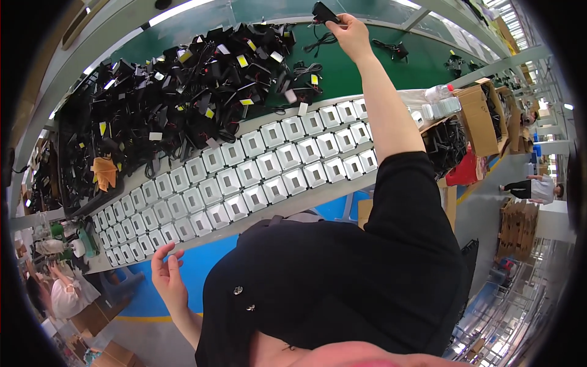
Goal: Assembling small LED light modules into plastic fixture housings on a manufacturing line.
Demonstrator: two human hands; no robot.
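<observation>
At the far side of the green belt (361, 76), my right hand (351, 38) is closed around a black power adapter (324, 12). A coil of black cable (322, 43) shows just below it; I cannot tell whether it belongs to that adapter. My left hand (170, 282) is held near my body, past the near edge of the bench, with its fingers curled apart and nothing in them. Rows of white square trays (269, 165) with dark centres line the bench between my hands. Left of my right arm, black adapters with cables (202, 85) lie in a large heap.
Another adapter with cable (400, 51) lies on the belt right of my hand. An orange cloth (104, 173) rests on the heap's left end. Cardboard boxes (478, 119) and a clear bottle (439, 92) stand at the right. Other people (61, 290) are at left and right.
</observation>
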